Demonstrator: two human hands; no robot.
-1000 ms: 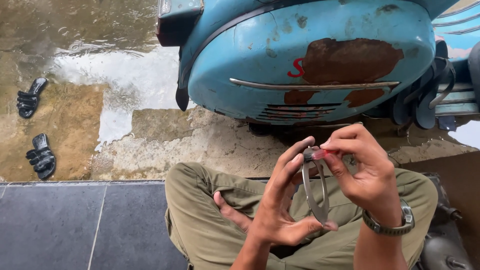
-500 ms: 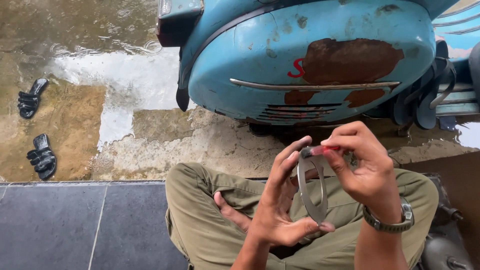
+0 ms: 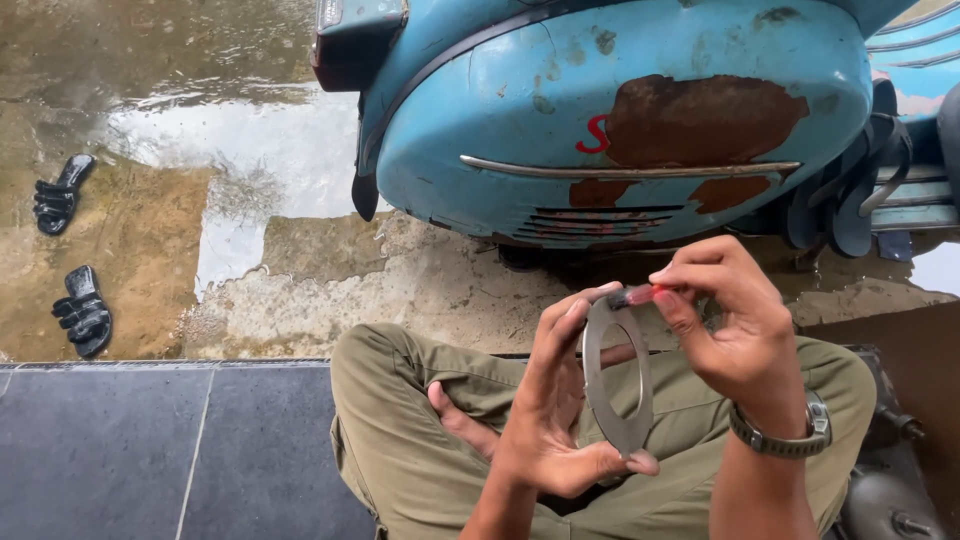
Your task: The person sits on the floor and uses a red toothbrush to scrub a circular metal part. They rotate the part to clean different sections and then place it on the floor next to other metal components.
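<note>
wet, patchy concrete ground glares with daylight; dark floor tiles edge it, a rusty blue scooter stands by, black sandals lie apart.

Dull grey metal ring; scooter panel glossy paint, seemingly rusted patches.

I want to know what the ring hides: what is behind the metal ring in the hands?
Behind the metal ring lie olive trousers, seen through its hole. The left hand grips its rim; the right hand touches its top. Cloth behind the band is covered.
</note>
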